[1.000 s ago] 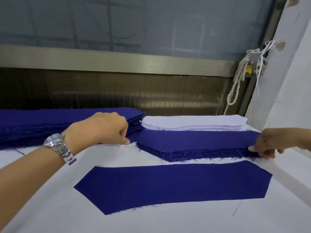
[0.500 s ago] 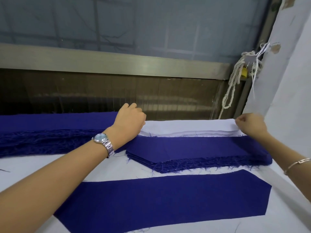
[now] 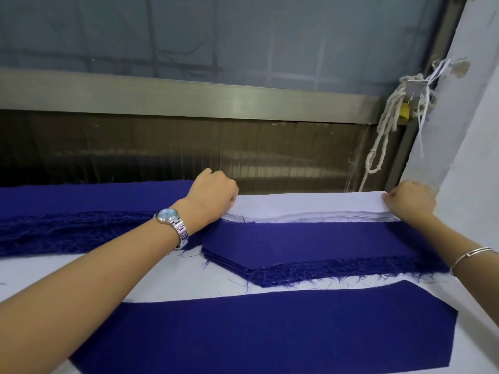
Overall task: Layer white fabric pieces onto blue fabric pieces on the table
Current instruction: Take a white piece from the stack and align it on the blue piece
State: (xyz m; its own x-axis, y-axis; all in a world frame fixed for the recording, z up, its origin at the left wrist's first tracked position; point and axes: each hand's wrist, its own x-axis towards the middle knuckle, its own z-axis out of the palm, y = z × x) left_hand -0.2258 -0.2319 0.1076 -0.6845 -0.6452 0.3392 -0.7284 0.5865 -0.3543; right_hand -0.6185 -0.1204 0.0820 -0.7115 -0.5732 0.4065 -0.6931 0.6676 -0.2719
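The left hand (image 3: 213, 194) pinched the nine o'clock end of the white fabric stack (image 3: 310, 207), the right hand (image 3: 411, 202) its three o'clock corner, fingers curled. That stack lay at twelve o'clock of the blue fabric stack (image 3: 324, 244); a single blue piece (image 3: 270, 330) lay at six.

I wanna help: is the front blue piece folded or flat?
Flat. The blue piece lies spread on the table, one layer, no crease showing.

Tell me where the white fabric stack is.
In the head view, the white fabric stack lies right of centre, just behind the blue fabric stack, left hand and right hand holding its ends.
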